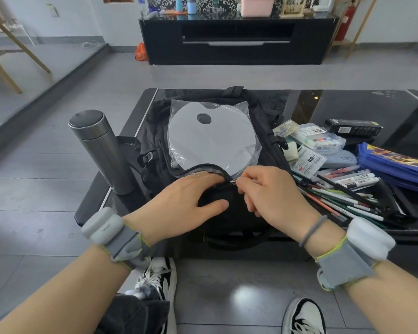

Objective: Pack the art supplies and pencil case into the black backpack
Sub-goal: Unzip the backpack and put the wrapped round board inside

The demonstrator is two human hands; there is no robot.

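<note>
The black backpack (155,141) lies flat on a dark glass table (362,109). On top of it rests a white paint palette (210,141) in a clear plastic sleeve. My left hand (179,203) presses flat on the backpack's near end, beside a curved zipper opening. My right hand (268,191) pinches the metal zipper pull (234,182) between thumb and forefinger. To the right lie pens and pencils (343,196), a light blue pencil case (343,159) with a glasses print, and packaged supplies (319,139).
A steel thermos (99,150) stands upright at the table's left corner, close to the backpack. A blue folder bag (396,165) and a black box (352,127) lie at the far right. A black TV cabinet (237,39) stands across the floor. My shoes show below the table.
</note>
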